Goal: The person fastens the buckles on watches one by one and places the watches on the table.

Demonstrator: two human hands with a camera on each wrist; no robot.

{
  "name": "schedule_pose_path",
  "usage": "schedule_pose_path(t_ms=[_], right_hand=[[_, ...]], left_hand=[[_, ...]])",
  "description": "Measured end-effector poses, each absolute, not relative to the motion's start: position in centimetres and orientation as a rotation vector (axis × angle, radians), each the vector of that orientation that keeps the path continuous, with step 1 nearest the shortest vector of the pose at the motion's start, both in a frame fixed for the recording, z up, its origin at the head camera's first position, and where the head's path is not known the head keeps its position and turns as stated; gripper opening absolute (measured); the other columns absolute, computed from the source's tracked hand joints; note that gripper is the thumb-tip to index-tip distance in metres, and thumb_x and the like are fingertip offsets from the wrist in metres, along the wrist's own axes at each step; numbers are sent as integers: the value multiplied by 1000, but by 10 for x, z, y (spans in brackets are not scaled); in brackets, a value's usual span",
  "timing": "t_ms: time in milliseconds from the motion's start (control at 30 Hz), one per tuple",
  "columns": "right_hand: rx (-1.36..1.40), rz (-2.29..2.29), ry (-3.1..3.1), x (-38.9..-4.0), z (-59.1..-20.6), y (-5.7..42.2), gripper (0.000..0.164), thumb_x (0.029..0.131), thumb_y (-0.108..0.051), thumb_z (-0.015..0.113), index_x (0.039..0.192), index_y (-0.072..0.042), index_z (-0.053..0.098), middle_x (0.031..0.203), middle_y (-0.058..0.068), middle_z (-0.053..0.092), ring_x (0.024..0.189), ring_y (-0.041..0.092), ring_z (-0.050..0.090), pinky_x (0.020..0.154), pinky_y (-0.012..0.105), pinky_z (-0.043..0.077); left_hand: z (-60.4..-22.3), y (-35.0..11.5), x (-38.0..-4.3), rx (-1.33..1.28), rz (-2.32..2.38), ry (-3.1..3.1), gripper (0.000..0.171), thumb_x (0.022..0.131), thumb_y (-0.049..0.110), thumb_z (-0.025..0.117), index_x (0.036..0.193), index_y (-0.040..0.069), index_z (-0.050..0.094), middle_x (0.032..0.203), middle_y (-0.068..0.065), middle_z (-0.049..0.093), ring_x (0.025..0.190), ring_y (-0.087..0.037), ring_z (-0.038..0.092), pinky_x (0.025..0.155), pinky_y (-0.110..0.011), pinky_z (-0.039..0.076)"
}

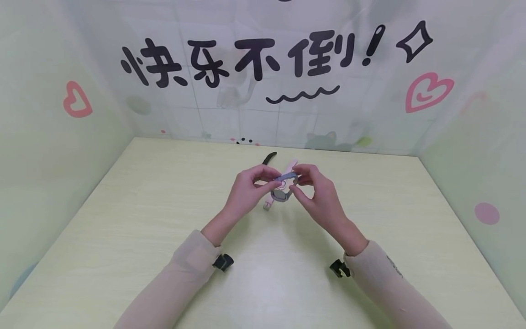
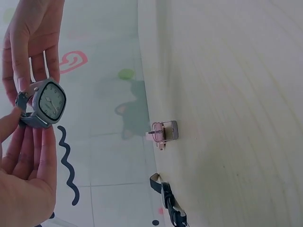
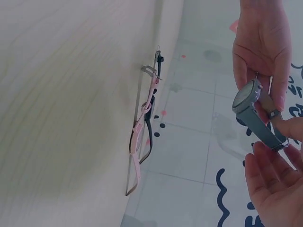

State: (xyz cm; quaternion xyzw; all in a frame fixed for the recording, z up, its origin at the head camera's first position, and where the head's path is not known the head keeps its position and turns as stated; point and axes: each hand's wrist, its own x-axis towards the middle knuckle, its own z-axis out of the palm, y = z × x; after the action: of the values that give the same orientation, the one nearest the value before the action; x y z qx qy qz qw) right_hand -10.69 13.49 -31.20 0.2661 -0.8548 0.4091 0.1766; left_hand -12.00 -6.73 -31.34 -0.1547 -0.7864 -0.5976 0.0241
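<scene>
A wristwatch with a blue-grey strap point(image 1: 286, 176) is held up above the table between both hands. Its square dial point(image 2: 51, 100) faces the left wrist camera, and the strap forms a loop. My left hand point(image 1: 249, 188) pinches one side of the strap with thumb and fingers. On the other side, my right hand point(image 1: 322, 194) pinches the strap near its buckle end point(image 3: 279, 145). Below the hands lies a pink watch point(image 1: 267, 205), partly hidden by them and by the held watch. A black watch strap point(image 1: 269, 158) shows beyond the left hand.
The pale wood-grain table point(image 1: 144, 205) is bounded by a printed curtain point(image 1: 246, 114) at the back and on both sides. In the right wrist view the pink watch point(image 3: 137, 135) and the black watch point(image 3: 148, 118) lie close together.
</scene>
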Motion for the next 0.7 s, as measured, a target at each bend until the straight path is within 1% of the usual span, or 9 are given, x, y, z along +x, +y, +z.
schedule_pose_path(t_ms=[133,200,267,333,400,500,567,633,700], right_hand=[[753,1171,-2422,-107,-313,136,45,89,-5,74,129,-1,53,120,13,66,99,24,69,90,38,59],[770,1173,-2413,-108,-313,136,49,88,-5,75,132,-2,53,123,12,65,100,24,69,89,38,59],[810,1178,-2386,-109,-314,137,54,86,-3,76,135,-2,53,128,13,63,103,25,68,88,38,60],[867,1175,-2360,-110,-315,137,60,85,-3,77,139,-2,51,133,15,60,108,26,66,88,38,60],[927,1183,-2340,-111,-316,137,66,83,-2,79,142,-3,48,138,15,57,114,26,63,89,38,60],[993,1201,-2334,-113,-317,137,73,82,-4,80,146,-4,45,143,14,53,123,27,58,91,40,58],[1013,1217,-2337,-113,-318,138,76,81,-4,81,147,-4,43,145,13,51,126,28,55,92,42,57],[1021,1228,-2339,-114,-319,137,79,80,-4,82,148,-4,41,147,13,50,128,28,54,94,43,57],[1023,1232,-2335,-114,-319,137,81,80,-4,82,149,-3,40,147,15,48,129,29,53,95,43,56]], left_hand=[[-315,-68,-121,-458,-1854,-2440,18,90,16,74,107,10,72,101,-7,76,92,-20,71,78,-28,60],[-314,-69,-121,-465,-1886,-2423,18,91,14,73,108,9,71,102,-9,75,93,-24,71,79,-28,61],[-314,-69,-122,-471,-1931,-2400,19,92,12,72,109,6,70,103,-12,74,92,-25,71,78,-28,61],[-313,-70,-122,-473,-1990,-2371,19,92,9,71,110,3,69,104,-16,73,90,-22,71,78,-29,62],[-313,-71,-123,-467,-2044,-2352,20,93,8,69,111,1,68,106,-19,72,90,-22,71,77,-31,62],[-314,-72,-125,-447,-2107,-2337,20,93,7,68,112,-1,67,107,-22,71,90,-18,71,77,-32,62],[-315,-73,-127,-434,-2138,-2335,20,94,7,68,112,-2,67,108,-22,71,92,-19,71,77,-33,62],[-316,-74,-128,-417,-2169,-2333,20,94,7,67,112,-2,67,108,-22,70,90,-13,71,78,-33,62],[-316,-75,-130,-403,-2196,-2332,20,95,7,67,112,-2,66,108,-23,71,89,-13,71,78,-34,62]])
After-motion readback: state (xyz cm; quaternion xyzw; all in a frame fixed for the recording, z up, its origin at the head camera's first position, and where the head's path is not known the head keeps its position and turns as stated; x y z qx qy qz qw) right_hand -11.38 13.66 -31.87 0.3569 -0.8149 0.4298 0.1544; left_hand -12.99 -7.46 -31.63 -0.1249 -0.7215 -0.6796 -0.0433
